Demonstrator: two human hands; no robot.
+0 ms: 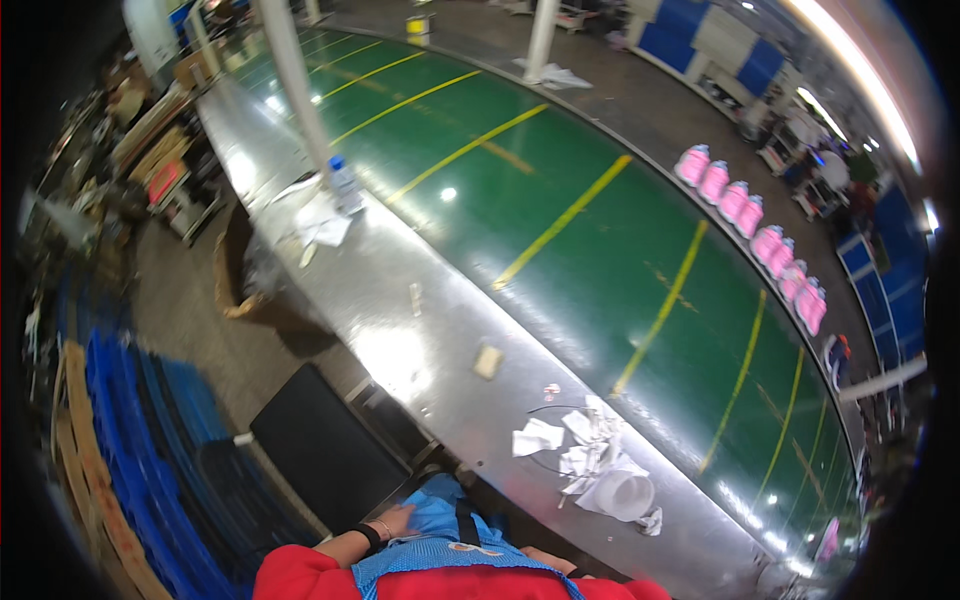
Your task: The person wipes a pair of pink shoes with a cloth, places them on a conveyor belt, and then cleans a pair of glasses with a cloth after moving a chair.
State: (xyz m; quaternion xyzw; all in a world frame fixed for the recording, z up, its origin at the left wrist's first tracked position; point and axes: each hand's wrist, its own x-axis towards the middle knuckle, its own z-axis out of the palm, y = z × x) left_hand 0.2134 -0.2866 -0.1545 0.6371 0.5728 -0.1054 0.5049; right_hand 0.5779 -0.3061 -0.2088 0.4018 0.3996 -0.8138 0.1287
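Observation:
My left hand [393,522], with a dark band and a bracelet at the wrist, rests against the blue apron [440,515] over my lap. Its fingers look laid out on the cloth, holding nothing I can see. Low in the view, my right hand [545,558] lies close to the apron's other side; its fingers are hidden. Red sleeves cover my upper arms. Beyond the apron, on the metal bench, are crumpled white scraps [585,440], a white round tub [625,495] and a small beige block [488,362]. Neither hand touches them.
Past the metal ledge [390,300] runs a green conveyor belt [560,230] with yellow lines. Pink bundles [745,205] line its far edge. A post [295,90] and a blue-capped bottle [343,180] stand leftward. A black chair [325,440], cardboard box [245,290] and blue pallets [140,440] flank me.

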